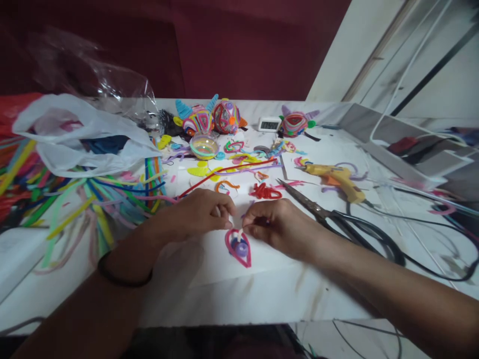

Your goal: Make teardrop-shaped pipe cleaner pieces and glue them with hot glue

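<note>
- Two bare hands meet over a white sheet point(209, 262) on the bench point(269, 299), the left hand point(204, 212) and the right hand point(279, 227) nearly fingertip to fingertip
- Between and just below them lies the pink-rimmed teardrop piece point(238, 248), point towards the wearer, with a purple coil point(242, 250) inside its rim
- Right grip: thumb and finger pressed together, seemingly pinching a short white strip point(240, 234) at the teardrop's rounded end; left grip: thumb and fingertips close together, but I cannot tell whether anything is between them
- The step in hand looks like fitting that strip to the teardrop; the next move probably calls for a light, exact press that leaves the coil undisturbed
- Just beyond the hands lie a red bundle point(267, 192) and an orange curl point(226, 185), crowding the far side
- Black-handled scissors point(322, 214) lie just beyond the right forearm, with a yellow glue gun point(333, 177) behind; its cord could snag a sweeping arm
- Loose coloured stems point(93, 199) crowd the left, while decorated balls point(198, 119) and a clock point(269, 124) stand far back, out of the way
</note>
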{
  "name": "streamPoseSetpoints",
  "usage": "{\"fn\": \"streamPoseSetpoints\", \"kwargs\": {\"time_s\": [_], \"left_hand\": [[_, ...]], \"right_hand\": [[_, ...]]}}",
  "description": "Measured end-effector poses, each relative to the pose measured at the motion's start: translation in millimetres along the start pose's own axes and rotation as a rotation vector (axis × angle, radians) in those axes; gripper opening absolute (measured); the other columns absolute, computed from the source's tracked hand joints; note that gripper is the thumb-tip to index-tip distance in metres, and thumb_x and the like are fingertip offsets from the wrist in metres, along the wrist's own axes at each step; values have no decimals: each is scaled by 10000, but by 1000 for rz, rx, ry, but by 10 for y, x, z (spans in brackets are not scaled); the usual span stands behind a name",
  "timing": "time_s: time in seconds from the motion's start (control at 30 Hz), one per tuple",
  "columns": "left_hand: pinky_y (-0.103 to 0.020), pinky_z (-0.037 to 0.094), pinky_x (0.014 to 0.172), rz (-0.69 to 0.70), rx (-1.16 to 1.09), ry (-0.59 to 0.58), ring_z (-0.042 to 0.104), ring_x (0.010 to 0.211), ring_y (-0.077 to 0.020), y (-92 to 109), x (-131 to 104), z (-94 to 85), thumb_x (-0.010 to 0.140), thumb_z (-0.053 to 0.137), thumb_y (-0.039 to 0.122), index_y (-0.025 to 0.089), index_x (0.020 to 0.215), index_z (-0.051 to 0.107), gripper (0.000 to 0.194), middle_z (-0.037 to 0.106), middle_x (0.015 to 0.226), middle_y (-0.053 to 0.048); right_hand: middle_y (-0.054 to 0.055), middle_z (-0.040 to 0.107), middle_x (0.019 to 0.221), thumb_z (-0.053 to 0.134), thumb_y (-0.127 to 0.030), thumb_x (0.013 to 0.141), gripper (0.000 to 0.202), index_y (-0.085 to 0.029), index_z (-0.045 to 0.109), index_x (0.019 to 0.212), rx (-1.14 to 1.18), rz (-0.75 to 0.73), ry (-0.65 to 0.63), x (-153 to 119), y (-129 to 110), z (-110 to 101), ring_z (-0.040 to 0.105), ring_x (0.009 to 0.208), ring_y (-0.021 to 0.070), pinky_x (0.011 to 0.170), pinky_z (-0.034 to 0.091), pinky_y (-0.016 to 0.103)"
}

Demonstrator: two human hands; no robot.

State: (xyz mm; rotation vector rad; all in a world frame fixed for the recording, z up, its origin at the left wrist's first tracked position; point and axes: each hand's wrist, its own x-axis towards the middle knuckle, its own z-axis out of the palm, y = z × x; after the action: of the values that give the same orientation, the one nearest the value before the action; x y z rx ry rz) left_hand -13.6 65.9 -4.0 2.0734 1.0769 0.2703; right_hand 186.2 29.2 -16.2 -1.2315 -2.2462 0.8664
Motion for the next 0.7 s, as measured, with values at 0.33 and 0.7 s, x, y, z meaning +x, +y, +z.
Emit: {"fn": "streamPoseSetpoints", "kwargs": {"time_s": [0.33, 0.7], "left_hand": [[-173, 391, 564, 3, 67, -86, 578, 645, -93, 42, -41, -2, 660, 700, 142, 156, 726, 665, 76, 617, 644, 53], [-174, 367, 523, -45, 59, -83, 571, 597, -93, 19, -34, 51, 645, 649, 118, 181, 666, 644, 67, 611, 593, 69]], "right_hand": [[-21, 628, 625, 607, -21, 744, 139, -136, 684, 752, -149, -64, -32, 89, -87, 93, 494, 528, 61, 521, 318, 204], [-7, 643, 652, 612, -24, 737, 137, -146, 674, 728, -170, -45, -75, 118, -72, 137, 525, 553, 77, 538, 332, 207]]}}
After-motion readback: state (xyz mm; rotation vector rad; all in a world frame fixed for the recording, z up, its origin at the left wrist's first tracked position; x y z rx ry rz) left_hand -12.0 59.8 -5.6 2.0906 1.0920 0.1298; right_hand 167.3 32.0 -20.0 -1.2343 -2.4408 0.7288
